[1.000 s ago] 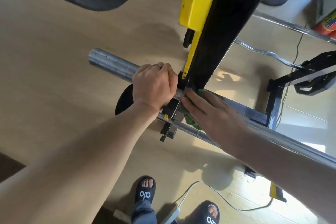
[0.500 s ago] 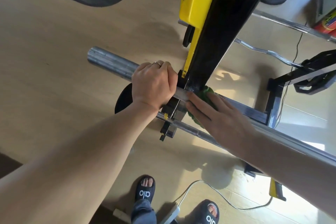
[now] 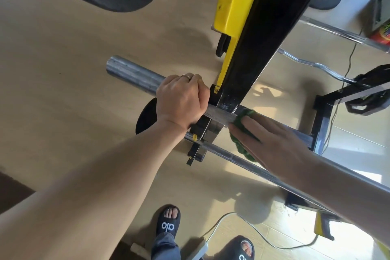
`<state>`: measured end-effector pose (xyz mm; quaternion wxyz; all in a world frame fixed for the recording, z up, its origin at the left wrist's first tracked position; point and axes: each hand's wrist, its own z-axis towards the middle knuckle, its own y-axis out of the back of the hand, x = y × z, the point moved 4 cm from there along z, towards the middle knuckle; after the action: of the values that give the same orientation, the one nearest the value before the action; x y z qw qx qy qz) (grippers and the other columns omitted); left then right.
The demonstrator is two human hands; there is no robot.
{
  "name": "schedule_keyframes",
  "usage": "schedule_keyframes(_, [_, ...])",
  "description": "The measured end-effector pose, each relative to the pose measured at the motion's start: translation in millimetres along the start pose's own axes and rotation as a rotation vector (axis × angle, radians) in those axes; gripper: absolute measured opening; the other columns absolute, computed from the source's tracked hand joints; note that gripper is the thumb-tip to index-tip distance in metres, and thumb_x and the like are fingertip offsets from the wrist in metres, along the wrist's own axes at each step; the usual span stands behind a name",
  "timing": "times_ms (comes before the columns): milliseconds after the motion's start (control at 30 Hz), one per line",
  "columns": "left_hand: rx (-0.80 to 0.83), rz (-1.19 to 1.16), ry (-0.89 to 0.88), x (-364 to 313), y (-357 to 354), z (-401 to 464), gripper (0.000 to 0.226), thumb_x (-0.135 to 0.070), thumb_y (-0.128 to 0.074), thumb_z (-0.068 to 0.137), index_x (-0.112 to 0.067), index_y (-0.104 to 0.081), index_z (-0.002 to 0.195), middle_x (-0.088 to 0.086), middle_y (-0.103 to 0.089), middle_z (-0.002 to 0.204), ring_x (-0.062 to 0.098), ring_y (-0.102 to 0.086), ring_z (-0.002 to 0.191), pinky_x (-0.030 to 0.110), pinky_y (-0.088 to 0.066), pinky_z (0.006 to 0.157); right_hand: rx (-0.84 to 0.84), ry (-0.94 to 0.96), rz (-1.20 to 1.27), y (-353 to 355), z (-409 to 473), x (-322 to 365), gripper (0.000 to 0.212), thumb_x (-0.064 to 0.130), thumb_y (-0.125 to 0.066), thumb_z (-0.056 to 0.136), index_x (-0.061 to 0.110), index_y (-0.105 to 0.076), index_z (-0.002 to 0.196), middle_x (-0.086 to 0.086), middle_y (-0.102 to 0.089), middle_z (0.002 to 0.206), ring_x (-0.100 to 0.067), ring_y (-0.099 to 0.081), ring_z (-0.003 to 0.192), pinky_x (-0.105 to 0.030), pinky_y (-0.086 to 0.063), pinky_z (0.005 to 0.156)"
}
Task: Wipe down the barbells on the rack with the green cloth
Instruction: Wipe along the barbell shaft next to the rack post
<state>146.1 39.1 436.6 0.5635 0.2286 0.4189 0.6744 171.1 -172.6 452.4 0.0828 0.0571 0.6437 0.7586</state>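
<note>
While the left hand [image 3: 181,101] grips the barbell [image 3: 135,75], the right hand [image 3: 272,143] presses the green cloth [image 3: 240,143] flat, fingers together; wiping underway; next, likely slide along.

Right hand sliding off upright
Flat right hand [image 3: 274,145] is dragging crumpled green cloth [image 3: 242,131] rightward along knurled steel barbell [image 3: 219,115].

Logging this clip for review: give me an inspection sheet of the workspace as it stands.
Surface: tan floor, sunlit patches at lower right.
Job's things: barbell on the black rack; green cloth against the bar.
Clutter: dark disc under the bar; curl bar behind.
Grippers: left hand gripping the barbell sleeve; right hand pressing the cloth flat.
Cables: white cable by the sandals.
Surroundings: yellow rack part.
</note>
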Motion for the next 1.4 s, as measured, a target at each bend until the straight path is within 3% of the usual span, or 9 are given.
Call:
schedule_keyframes(200, [0.026, 0.02, -0.033, 0.0, -0.4, -0.6, 0.039, -0.02, -0.037, 0.096, -0.014, -0.059, 0.064, 0.0, -0.054, 0.055, 0.018, -0.045, 0.047, 0.027, -0.033, 0.06, 0.052, -0.059, 0.002, -16.7, 10.7, 8.3, 0.067, 0.003, -0.062, 0.091, 0.011, -0.034, 0.152, -0.012, -0.047, 0.139, -0.031, -0.048, 0.129, -0.046, -0.049, 0.102])
schedule_keyframes(400, [0.007, 0.013, -0.006, -1.0, 0.9, -0.4, 0.04, -0.02, -0.036, 0.096, -0.015, -0.057, 0.062, -0.001, -0.051, 0.053, 0.014, -0.034, 0.047, 0.024, -0.028, 0.061, 0.005, -0.025, 0.028, 2.4, -52.5, -14.7, 0.051, 0.011, -0.065, 0.089, 0.009, -0.051, 0.138, -0.01, -0.049, 0.145, -0.029, -0.049, 0.132, -0.048, -0.047, 0.103])
schedule_keyframes(533, [0.004, 0.011, 0.002, -0.9, 1.0, -0.3, 0.039, -0.02, -0.037, 0.095, -0.014, -0.059, 0.063, 0.0, -0.054, 0.054, 0.014, -0.034, 0.049, 0.024, -0.028, 0.06, -0.041, 0.039, 0.048, -5.8, -14.9, -5.5, 0.05, 0.004, -0.063, 0.091, 0.007, -0.051, 0.139, -0.012, -0.05, 0.144, -0.029, -0.05, 0.132, -0.048, -0.043, 0.107])
schedule_keyframes(700, [0.024, 0.033, -0.029, -1.0, 2.6, -0.2, 0.037, -0.019, -0.04, 0.095, -0.013, -0.062, 0.066, 0.001, -0.057, 0.057, 0.018, -0.049, 0.048, 0.026, -0.028, 0.06, 0.079, 0.011, 0.03, -22.1, 26.5, 6.8, 0.053, 0.005, -0.059, 0.092, 0.007, -0.046, 0.144, -0.012, -0.045, 0.15, -0.03, -0.043, 0.138, -0.046, -0.045, 0.108])
schedule_keyframes(867, [0.03, -0.01, -0.019, 1.2, 1.8, 1.2, 0.038, -0.02, -0.04, 0.095, -0.013, -0.063, 0.066, 0.001, -0.057, 0.056, 0.015, -0.038, 0.048, 0.025, -0.028, 0.06, 0.029, 0.111, -0.035, 3.0, -32.6, 0.5, 0.039, -0.004, -0.027, 0.105, 0.003, -0.056, 0.131, -0.012, -0.044, 0.144, -0.032, -0.037, 0.138, -0.041, -0.03, 0.117])
schedule_keyframes(1067, [0.021, 0.01, 0.007, 0.3, 0.0, 0.2, 0.038, -0.02, -0.04, 0.095, -0.014, -0.061, 0.064, 0.001, -0.056, 0.055, 0.017, -0.044, 0.047, 0.025, -0.028, 0.06, -0.006, 0.121, -0.05, -4.5, -4.3, 4.3, 0.044, -0.006, -0.028, 0.102, 0.002, -0.061, 0.13, -0.014, -0.054, 0.142, -0.034, -0.046, 0.134, -0.05, -0.039, 0.109])
schedule_keyframes(1167, [0.028, 0.021, -0.004, -2.1, 2.8, 0.4, 0.036, -0.019, -0.041, 0.094, -0.014, -0.06, 0.064, 0.0, -0.056, 0.056, 0.018, -0.045, 0.048, 0.026, -0.026, 0.06, 0.01, 0.06, 0.001, -11.5, 22.9, 15.0, 0.047, -0.007, -0.043, 0.091, 0.005, -0.059, 0.133, -0.013, -0.053, 0.144, -0.032, -0.046, 0.135, -0.048, -0.043, 0.108])
schedule_keyframes(1300, [0.028, 0.002, -0.023, -1.0, 4.5, 0.5, 0.034, -0.019, -0.042, 0.093, -0.014, -0.06, 0.065, 0.0, -0.054, 0.055, 0.015, -0.037, 0.048, 0.026, -0.025, 0.06, 0.023, 0.097, -0.011, -6.5, -4.1, 2.4, 0.048, -0.001, -0.045, 0.091, 0.008, -0.048, 0.138, -0.011, -0.046, 0.146, -0.029, -0.041, 0.138, -0.049, -0.032, 0.112])
schedule_keyframes(1400, [0.033, 0.001, -0.012, 0.2, 3.9, 1.2, 0.035, -0.019, -0.042, 0.093, -0.015, -0.06, 0.064, -0.001, -0.053, 0.054, 0.013, -0.032, 0.049, 0.025, -0.025, 0.061, 0.035, 0.124, -0.043, 6.4, -35.3, -10.1, 0.052, -0.002, -0.065, 0.083, 0.006, -0.055, 0.133, -0.011, -0.047, 0.144, -0.028, -0.044, 0.134, -0.051, -0.038, 0.107])
